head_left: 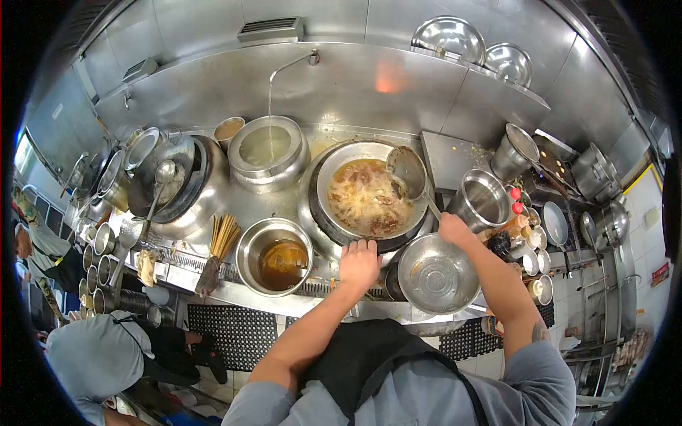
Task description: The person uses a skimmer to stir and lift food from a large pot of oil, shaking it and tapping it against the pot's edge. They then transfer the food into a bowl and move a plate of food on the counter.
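A wide wok (329, 160) on the stove holds bubbling brown oil with dark reddish pieces frying in it. My left hand (359, 264) lies at its near rim, fingers curled over the edge. In my right hand (455, 231) is the handle of a wide, round skimmer (406, 169), fingers wrapped around it. The skimmer's bowl rests tilted over the wok's far right side, its far edge by the rim. Below my right forearm sits a metal strainer bowl (439, 273). Left of my left hand stands a pot of brown liquid (245, 248).
Water runs from a faucet (312, 58) into a round pot (268, 177). Another wok (160, 202) with a ladle (165, 172) sits left. A bamboo brush (224, 238) leans at the front. Bottles, bowls and a deep pot (483, 199) crowd the right. A co-worker (99, 362) bends at lower left.
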Demonstrator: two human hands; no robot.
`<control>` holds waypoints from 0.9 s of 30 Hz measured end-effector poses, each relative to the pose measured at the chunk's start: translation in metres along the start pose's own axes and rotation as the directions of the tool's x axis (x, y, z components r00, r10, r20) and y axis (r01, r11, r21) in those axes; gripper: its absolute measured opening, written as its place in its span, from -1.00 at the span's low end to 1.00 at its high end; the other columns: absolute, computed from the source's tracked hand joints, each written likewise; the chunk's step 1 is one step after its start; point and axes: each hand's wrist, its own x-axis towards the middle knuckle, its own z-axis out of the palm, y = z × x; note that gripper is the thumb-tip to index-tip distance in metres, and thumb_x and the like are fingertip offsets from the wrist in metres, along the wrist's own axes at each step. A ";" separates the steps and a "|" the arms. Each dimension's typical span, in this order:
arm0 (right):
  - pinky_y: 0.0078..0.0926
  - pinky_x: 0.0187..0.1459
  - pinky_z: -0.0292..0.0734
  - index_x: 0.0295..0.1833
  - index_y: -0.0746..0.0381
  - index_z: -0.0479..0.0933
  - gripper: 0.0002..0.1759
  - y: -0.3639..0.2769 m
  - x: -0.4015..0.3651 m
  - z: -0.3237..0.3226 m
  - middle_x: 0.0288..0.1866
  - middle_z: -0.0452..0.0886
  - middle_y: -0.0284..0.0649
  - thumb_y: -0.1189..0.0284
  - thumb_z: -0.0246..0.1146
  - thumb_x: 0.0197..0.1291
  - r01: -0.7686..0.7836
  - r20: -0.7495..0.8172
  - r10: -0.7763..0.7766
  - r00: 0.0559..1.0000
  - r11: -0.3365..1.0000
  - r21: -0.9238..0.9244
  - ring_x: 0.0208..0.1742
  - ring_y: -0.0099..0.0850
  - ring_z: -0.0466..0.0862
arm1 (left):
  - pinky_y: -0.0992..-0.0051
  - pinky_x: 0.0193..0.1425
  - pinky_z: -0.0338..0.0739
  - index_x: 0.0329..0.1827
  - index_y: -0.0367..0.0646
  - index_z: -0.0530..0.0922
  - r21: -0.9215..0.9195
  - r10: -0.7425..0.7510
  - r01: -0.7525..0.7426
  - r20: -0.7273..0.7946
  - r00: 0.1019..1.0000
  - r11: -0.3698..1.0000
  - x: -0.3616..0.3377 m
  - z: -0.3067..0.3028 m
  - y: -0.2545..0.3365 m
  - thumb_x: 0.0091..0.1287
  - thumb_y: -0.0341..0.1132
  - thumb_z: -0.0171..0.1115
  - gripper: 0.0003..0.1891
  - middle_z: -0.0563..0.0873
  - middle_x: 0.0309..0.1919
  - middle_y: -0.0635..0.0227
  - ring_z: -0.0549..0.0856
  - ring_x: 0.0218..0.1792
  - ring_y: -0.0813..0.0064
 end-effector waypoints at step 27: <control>-0.44 -0.74 0.17 -0.18 0.23 0.37 -0.93 -0.086 -0.051 -0.018 -0.65 0.31 -0.36 0.53 0.07 0.22 -0.452 0.496 0.059 0.866 0.514 0.729 -0.75 -0.52 0.27 | 0.23 0.02 0.44 -0.23 -0.19 0.52 -0.060 0.032 -0.034 -0.024 0.999 0.998 0.005 0.009 0.003 0.10 -0.20 0.32 -0.71 0.64 -0.27 0.17 0.63 -0.13 0.19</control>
